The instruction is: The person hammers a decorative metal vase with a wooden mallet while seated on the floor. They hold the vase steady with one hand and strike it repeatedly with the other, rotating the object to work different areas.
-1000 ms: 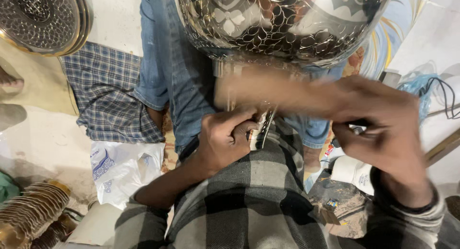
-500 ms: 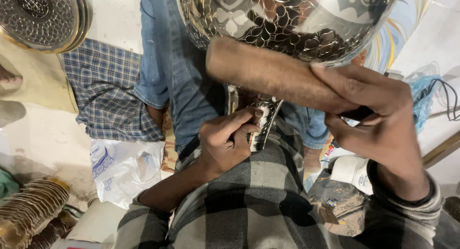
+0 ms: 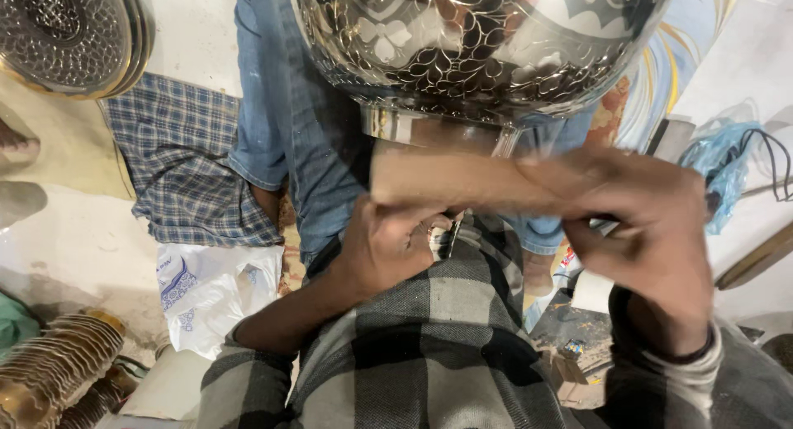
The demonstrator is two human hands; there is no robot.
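A large shiny metal bowl (image 3: 479, 41) with cut leaf and flower patterns fills the top of the view, resting over my lap. My left hand (image 3: 384, 251) is shut on a small metal chisel (image 3: 442, 237) just below the bowl's base ring. My right hand (image 3: 652, 239) grips a thick wooden stick (image 3: 446, 181) that lies level above the left hand and is blurred by motion. My checked shirt covers the lower middle.
A round patterned metal plate (image 3: 66, 33) lies at top left beside a blue checked cloth (image 3: 182, 173). A white plastic bag (image 3: 211, 289) and stacked brass pieces (image 3: 49, 371) sit at lower left. A blue bag with a black cable (image 3: 719, 165) lies at right.
The wooden stick swung down at a slant onto the chisel half a second ago and is now level and blurred again. My left hand stayed on the chisel.
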